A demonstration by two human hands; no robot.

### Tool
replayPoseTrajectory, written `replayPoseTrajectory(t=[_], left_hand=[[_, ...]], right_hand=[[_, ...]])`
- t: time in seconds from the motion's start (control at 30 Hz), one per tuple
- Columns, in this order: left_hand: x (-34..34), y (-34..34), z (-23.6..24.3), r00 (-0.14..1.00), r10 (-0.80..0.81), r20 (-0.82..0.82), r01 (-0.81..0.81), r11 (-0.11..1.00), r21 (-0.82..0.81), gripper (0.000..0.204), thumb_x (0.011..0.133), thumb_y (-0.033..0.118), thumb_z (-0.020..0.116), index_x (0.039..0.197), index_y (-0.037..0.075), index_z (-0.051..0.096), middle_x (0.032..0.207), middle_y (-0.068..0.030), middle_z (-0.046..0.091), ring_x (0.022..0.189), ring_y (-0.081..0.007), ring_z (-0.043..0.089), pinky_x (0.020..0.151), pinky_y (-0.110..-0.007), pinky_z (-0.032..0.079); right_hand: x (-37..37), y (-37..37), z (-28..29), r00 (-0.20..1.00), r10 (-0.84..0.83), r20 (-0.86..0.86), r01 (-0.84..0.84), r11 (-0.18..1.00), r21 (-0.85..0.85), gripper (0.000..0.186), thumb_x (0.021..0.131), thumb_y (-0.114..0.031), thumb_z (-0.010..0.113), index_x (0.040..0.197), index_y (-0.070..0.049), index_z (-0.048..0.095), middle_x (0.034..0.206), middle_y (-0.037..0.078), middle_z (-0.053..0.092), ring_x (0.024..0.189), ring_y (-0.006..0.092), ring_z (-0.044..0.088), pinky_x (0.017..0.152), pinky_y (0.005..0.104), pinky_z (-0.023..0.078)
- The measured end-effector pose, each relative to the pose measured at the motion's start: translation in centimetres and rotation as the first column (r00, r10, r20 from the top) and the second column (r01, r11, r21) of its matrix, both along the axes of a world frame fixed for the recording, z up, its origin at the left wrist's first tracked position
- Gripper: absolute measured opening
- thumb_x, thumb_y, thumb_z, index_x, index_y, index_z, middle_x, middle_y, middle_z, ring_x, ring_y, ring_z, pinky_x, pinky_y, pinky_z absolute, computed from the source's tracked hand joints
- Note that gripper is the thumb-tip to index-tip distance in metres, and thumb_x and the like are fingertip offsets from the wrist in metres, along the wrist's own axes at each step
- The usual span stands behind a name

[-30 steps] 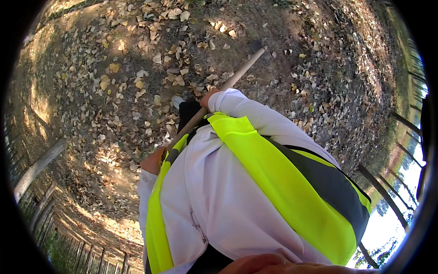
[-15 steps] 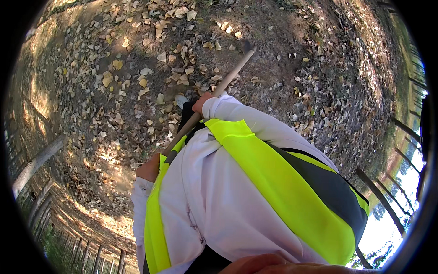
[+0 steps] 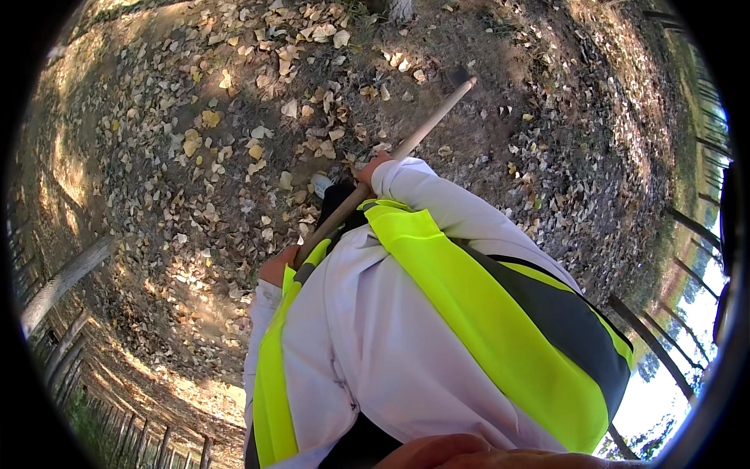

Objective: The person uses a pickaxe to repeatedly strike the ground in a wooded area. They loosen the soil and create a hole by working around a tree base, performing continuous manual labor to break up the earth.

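A long wooden pole [image 3: 428,127] runs slantwise across the front of my body, from lower left to upper right. My right hand [image 3: 376,166] is wrapped round its middle, at the end of a white sleeve. Lower down, my left hand [image 3: 279,266] is closed on the pole by the edge of my yellow vest; its fingers are partly hidden. The pole's upper tip hangs over the ground, with a small dark blur beside it that I cannot make out. Under the pole show a dark trouser leg [image 3: 336,199] and a pale shoe [image 3: 320,184].
Dry leaves [image 3: 211,119] lie scattered over bare brown soil [image 3: 469,117]. A pale tree base [image 3: 401,9] stands at the far edge. Leaning tree trunks rise at the left [image 3: 66,283] and the right [image 3: 652,348], with more trunks in rows beyond.
Both hands and the pole have shifted to the right, and the pole's tip reaches further right. My view has tilted slightly, bringing the pale tree base in at the top.
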State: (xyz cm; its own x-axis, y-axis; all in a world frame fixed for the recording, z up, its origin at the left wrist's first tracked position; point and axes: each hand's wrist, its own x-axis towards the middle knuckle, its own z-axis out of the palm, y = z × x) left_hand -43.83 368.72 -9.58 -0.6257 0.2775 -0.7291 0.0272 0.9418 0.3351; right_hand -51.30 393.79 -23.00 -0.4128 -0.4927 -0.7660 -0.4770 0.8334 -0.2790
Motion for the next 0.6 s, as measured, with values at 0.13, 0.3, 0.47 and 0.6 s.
replayPoseTrajectory(t=[0.13,0.3,0.47,0.6], left_hand=[[-1.3,-0.7,-3.9,1.000,0.008,0.025,-0.009,0.999,0.047,0.033,0.069,0.024,0.045,0.102,0.018,0.040,0.075,-0.0136,0.054,0.067,-0.0312,0.052,0.056,-0.037,0.040],[-2.1,-2.7,-2.2,0.997,0.044,0.066,-0.045,0.999,0.026,0.039,0.070,0.032,0.043,0.106,0.017,0.037,0.085,-0.0127,0.053,0.075,-0.0287,0.053,0.061,-0.036,0.040],[-0.8,-7.3,3.0,0.989,0.079,0.121,-0.071,0.995,-0.074,0.033,0.069,0.030,0.046,0.097,0.014,0.040,0.075,-0.0138,0.054,0.067,-0.0292,0.053,0.055,-0.037,0.040],[0.8,-9.5,5.1,0.979,0.153,0.135,-0.138,0.984,-0.115,0.028,0.068,0.028,0.049,0.090,0.012,0.043,0.067,-0.0146,0.054,0.060,-0.0296,0.053,0.050,-0.038,0.039]], right_hand=[[-2.3,0.8,-1.2,0.989,-0.120,-0.091,0.126,0.990,0.066,0.022,0.061,-0.021,0.054,0.083,-0.019,0.055,0.078,0.001,0.056,0.082,0.0209,0.052,0.076,0.0349,0.032],[-4.2,-3.1,0.6,0.999,-0.030,-0.035,0.032,0.997,0.066,0.023,0.062,-0.024,0.054,0.084,-0.021,0.054,0.080,0.002,0.056,0.080,0.0207,0.052,0.073,0.0358,0.032],[-2.8,-10.3,-0.9,0.975,0.097,0.200,-0.094,0.995,-0.023,0.026,0.065,-0.024,0.053,0.091,-0.021,0.052,0.089,0.002,0.053,0.088,0.0207,0.048,0.073,0.0406,0.032],[-1.0,-13.1,-0.8,0.966,0.127,0.226,-0.089,0.982,-0.169,0.026,0.068,-0.020,0.049,0.093,-0.019,0.050,0.092,0.001,0.052,0.090,0.0212,0.047,0.073,0.0433,0.032]])
